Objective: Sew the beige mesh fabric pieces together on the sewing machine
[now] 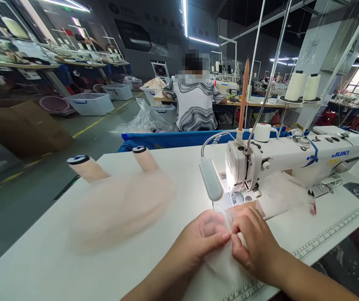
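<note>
My left hand [207, 236] pinches the edge of a sheer white fabric [221, 267] between thumb and fingers. Close against it, my right hand [255, 242] grips the same fabric with its fingertips. Both hands are just in front of the needle area of a white JUKI sewing machine [280, 163], whose lamp lights the presser foot. The fabric hangs down over the table's front edge, and more pale cloth [280, 196] lies under the machine arm to the right. Whether a seam runs at the pinched spot cannot be seen.
On the white table [35, 246] at left lies a sheer peach fabric [123, 205], with two thread cones [87, 167] behind it. A grey lamp head [211, 179] stands left of the needle. A ruler strip [330, 232] follows the front edge. A person [195, 100] sits ahead.
</note>
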The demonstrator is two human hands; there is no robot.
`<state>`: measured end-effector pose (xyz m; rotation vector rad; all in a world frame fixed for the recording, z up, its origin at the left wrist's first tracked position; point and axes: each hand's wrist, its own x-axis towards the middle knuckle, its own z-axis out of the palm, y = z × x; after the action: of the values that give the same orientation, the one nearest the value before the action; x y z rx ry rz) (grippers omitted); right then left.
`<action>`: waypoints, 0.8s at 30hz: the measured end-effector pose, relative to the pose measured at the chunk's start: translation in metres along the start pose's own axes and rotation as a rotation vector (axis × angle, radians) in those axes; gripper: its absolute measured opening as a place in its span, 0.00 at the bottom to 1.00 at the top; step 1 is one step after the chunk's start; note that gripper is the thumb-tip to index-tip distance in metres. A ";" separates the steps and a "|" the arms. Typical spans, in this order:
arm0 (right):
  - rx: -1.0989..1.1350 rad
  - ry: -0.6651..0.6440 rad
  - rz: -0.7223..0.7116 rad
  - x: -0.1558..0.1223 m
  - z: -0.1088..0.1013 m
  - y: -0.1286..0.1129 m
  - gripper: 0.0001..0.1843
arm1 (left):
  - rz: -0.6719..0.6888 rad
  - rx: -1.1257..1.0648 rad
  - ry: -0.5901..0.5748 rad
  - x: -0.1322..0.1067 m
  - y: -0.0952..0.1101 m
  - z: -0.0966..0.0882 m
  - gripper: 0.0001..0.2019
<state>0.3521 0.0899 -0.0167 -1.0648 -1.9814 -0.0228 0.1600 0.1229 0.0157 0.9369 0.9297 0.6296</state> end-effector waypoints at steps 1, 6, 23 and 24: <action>0.011 0.010 0.019 -0.001 0.000 0.002 0.11 | -0.004 0.001 0.001 -0.001 0.000 0.001 0.27; 0.055 0.076 0.113 -0.002 -0.005 0.007 0.09 | 0.033 0.015 0.000 -0.004 0.003 0.001 0.29; -0.042 -0.206 0.258 -0.003 -0.076 0.053 0.10 | 0.042 0.032 -0.053 -0.007 0.004 -0.011 0.26; -0.011 -0.229 0.261 -0.005 -0.077 0.044 0.09 | 0.054 0.031 -0.049 -0.005 0.004 -0.011 0.27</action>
<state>0.4363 0.0850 0.0125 -1.3770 -2.0276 0.2385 0.1477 0.1254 0.0184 1.0039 0.8745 0.6370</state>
